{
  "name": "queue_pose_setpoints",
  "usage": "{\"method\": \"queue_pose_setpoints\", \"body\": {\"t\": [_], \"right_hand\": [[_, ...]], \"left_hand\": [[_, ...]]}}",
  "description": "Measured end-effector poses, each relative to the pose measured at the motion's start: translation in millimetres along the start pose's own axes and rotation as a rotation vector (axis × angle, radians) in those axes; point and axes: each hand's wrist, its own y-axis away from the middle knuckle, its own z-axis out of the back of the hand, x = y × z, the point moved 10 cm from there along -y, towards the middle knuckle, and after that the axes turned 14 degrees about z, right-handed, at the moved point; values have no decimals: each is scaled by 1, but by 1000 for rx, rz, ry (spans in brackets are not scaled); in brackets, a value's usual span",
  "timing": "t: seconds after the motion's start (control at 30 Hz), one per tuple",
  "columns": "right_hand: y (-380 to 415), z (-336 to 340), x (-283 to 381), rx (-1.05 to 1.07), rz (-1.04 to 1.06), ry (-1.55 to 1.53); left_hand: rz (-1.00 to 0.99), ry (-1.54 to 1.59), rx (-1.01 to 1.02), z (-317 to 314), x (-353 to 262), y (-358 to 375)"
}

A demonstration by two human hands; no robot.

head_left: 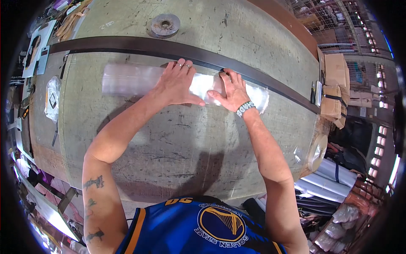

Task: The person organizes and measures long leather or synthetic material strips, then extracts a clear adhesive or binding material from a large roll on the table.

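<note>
A long strip of clear, shiny plastic sheet [127, 79] lies flat on the worktable [169, 139]. My left hand [178, 84] rests on the strip near its middle, fingers stretched forward and thumb out to the side. Further right, my right hand [230, 91] presses on the same strip with its fingers spread and a patterned band at the wrist. Both sets of fingertips come close to a long dark bar [127, 43] that runs across the table just beyond the strip. Parts of the plastic under my palms are hidden.
A round metal disc with a centre hole [165, 25] sits beyond the bar. At left lies a clear plastic bag [52, 99]. Cardboard boxes [334, 91] stand at the right edge, with a tape-like roll [317, 152] and silvery rolls [330, 178] nearer me.
</note>
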Motion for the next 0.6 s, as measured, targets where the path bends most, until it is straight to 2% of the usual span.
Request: {"method": "queue_pose_setpoints", "body": {"t": [0.23,0.47,0.6], "right_hand": [[2,1,11,-19,45,65],[-2,0,6,-8,24,-26],[-8,1,7,67,-9,-20]], "left_hand": [[-44,-26,-51,-5,-2,-1],[-35,-37,-134,-7,-4,-2],[9,-16,4,-10,-6,-5]]}}
